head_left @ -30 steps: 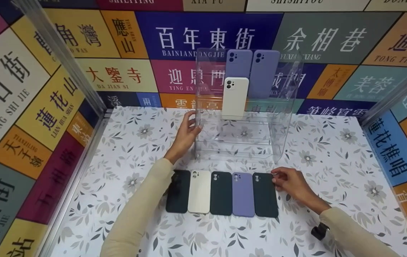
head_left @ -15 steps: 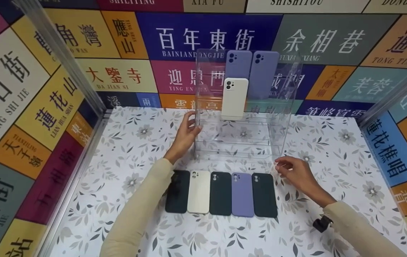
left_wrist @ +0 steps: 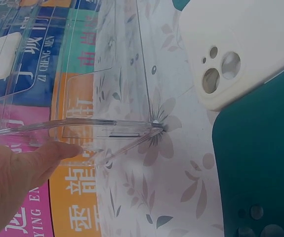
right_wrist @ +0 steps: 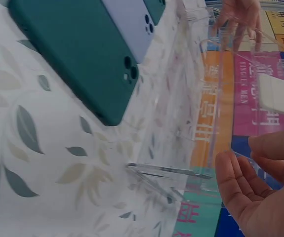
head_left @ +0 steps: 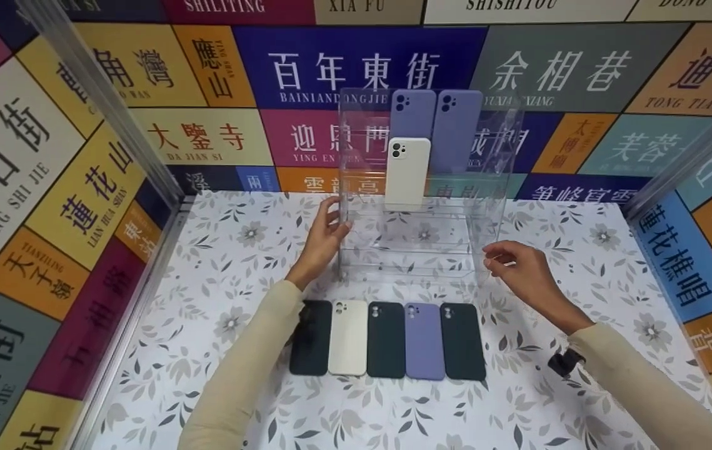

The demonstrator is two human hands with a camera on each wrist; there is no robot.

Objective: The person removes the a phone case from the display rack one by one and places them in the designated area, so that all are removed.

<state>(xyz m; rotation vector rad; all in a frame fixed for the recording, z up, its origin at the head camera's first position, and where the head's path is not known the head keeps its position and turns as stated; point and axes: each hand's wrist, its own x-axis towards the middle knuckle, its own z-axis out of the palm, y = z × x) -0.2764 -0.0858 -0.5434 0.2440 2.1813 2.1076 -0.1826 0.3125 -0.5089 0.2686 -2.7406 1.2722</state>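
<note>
A clear stepped display stand (head_left: pixel 443 251) stands upright at the back of the table. My left hand (head_left: pixel 319 240) holds its left side panel; in the left wrist view, thumb and finger lie on either side of the panel's edge. Close to the stand's right side is my right hand (head_left: pixel 526 270), fingers loosely bent and holding nothing; whether the fingertips touch the panel, I cannot tell. Two purple phone cases (head_left: pixel 459 128) lean on the upper tier. A white phone case (head_left: pixel 407 172) leans lower, in front of the left one.
In front of the stand several phone cases lie side by side: a dark one (head_left: pixel 310 340), a white one (head_left: pixel 348 340), a dark green one (head_left: pixel 386 340), a purple one (head_left: pixel 425 344) and another dark green one (head_left: pixel 463 344). Printed sign walls (head_left: pixel 99 144) enclose the flower-patterned table (head_left: pixel 230 250).
My right hand has left the rightmost dark green case and moved up and away to the stand's right side. My left hand stays on the stand; the cases lie as before.
</note>
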